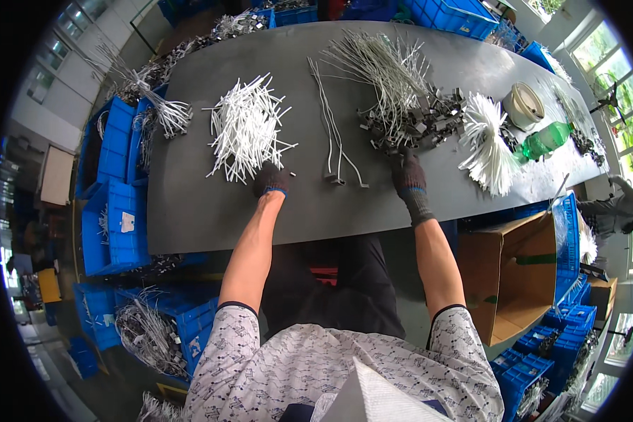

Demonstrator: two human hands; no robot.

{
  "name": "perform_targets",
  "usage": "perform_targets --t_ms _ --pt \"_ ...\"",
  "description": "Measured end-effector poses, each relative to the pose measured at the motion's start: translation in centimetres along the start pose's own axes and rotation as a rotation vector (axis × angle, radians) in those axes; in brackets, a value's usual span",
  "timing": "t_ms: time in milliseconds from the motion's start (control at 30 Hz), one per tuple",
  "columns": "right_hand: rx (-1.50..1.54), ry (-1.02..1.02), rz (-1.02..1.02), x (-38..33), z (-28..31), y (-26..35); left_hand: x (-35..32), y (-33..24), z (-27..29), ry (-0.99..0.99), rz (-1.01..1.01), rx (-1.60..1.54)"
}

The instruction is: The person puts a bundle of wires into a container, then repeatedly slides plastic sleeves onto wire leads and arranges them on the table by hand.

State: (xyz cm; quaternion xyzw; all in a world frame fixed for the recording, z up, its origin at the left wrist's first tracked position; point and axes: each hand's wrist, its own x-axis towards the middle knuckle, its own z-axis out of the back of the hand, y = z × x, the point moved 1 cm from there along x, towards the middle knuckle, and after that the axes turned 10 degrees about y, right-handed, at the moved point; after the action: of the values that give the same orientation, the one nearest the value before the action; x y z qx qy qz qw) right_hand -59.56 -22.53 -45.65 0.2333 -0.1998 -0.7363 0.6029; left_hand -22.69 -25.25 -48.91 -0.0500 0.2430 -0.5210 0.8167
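Both my hands wear dark knit gloves. My left hand [271,180] is at the near edge of a heap of short white tubes [250,126], its fingers curled closed; what they hold is hidden, though a white tube end shows beside them. My right hand [408,176] reaches to the near edge of a pile of thin grey wires [380,67] ending in small dark metal-like blocks [415,123]. Its fingers look drawn together at the blocks, and anything in them is hidden. Between my hands lie a few separate wires [328,119], their block ends towards me.
On the grey table [204,218], a fanned white bundle [487,144], a pale bucket [523,105] and a green plastic bottle [547,141] stand at right. A wire bundle [165,112] lies at the left edge. Blue crates [116,228] and a cardboard box [513,281] flank the table.
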Motion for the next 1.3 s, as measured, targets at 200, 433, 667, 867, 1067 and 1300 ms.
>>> perform_targets --t_ms 200,433,667,867,1067,1300 --pt "-0.027 0.019 -0.191 -1.7 -0.9 -1.5 3.5 4.3 -1.6 0.055 -0.043 0.058" --pt "0.884 0.735 -0.407 -5.3 -2.1 -6.3 3.0 6.8 -1.7 0.098 -0.155 -0.405" --pt "1.400 0.692 -0.143 -18.1 -1.9 -4.9 -1.2 7.5 -1.1 0.156 -0.080 -0.692" --pt "-0.252 0.259 -0.133 -34.0 -6.2 -19.2 0.1 12.1 -0.3 0.032 -0.067 -0.739" --pt "-0.398 0.737 -0.173 -46.0 -7.9 -27.9 -1.9 8.8 -0.4 0.280 -0.054 -1.137" --pt "-0.074 0.395 -0.068 -36.5 -7.9 -19.3 -3.5 2.0 -2.6 0.160 -0.534 -1.174"
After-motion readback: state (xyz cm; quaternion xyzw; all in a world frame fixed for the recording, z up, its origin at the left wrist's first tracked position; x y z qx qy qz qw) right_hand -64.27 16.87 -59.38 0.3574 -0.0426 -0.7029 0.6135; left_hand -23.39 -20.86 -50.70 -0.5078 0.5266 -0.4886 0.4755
